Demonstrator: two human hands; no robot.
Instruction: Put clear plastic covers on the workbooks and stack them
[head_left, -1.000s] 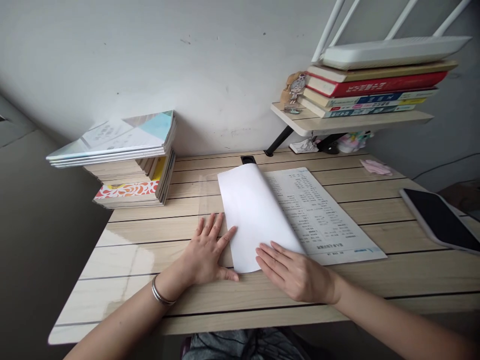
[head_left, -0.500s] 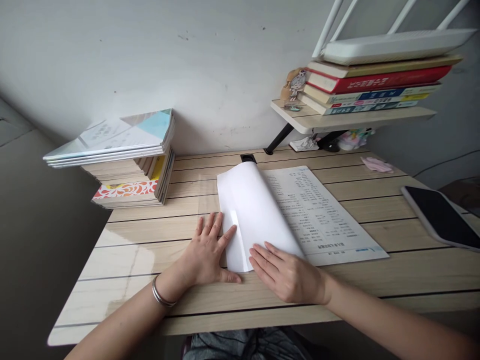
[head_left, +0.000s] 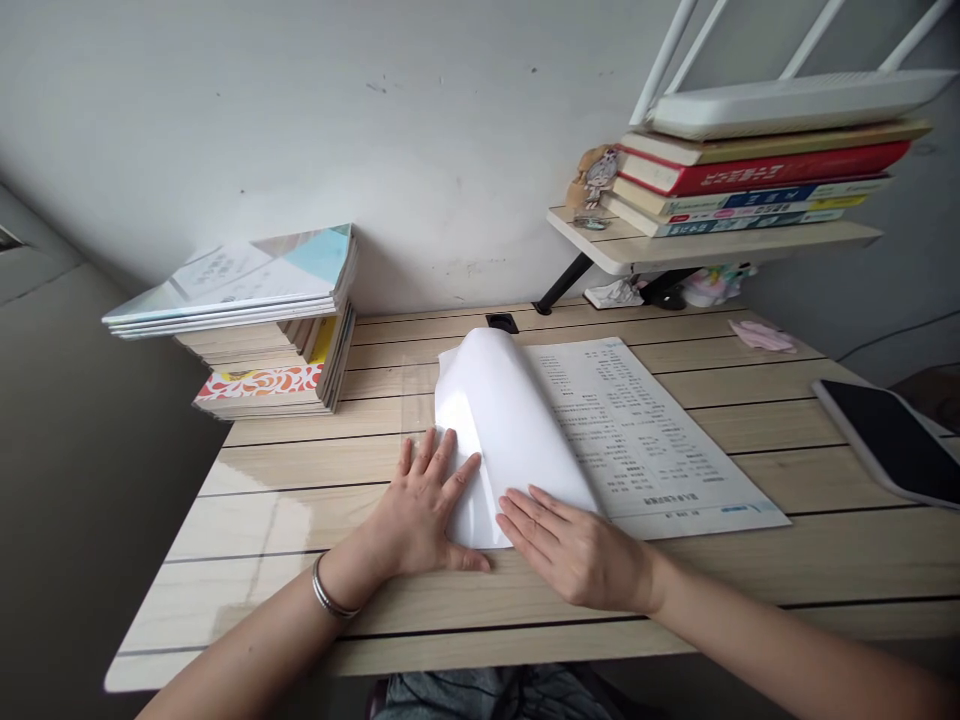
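A printed sheet of paper (head_left: 637, 430) lies on the wooden desk (head_left: 300, 500), its left part folded over so the blank white back (head_left: 502, 420) curves upward. My left hand (head_left: 424, 510), with a silver bracelet at the wrist, lies flat with fingers spread, its fingertips on the left edge of the folded flap. My right hand (head_left: 574, 545) rests flat with fingers stretched out on the flap's near corner. Neither hand grips anything.
A stack of books (head_left: 262, 320) stands at the desk's back left. A small shelf (head_left: 712, 245) on the right carries books and a white router (head_left: 787, 100). A dark tablet (head_left: 885, 435) lies at the right edge. A pink scrap (head_left: 761, 335) lies nearby.
The fold has rolled further left and the flap now bulges more. My right hand slid a little left along the near edge; my left hand stayed at the flap's left side.
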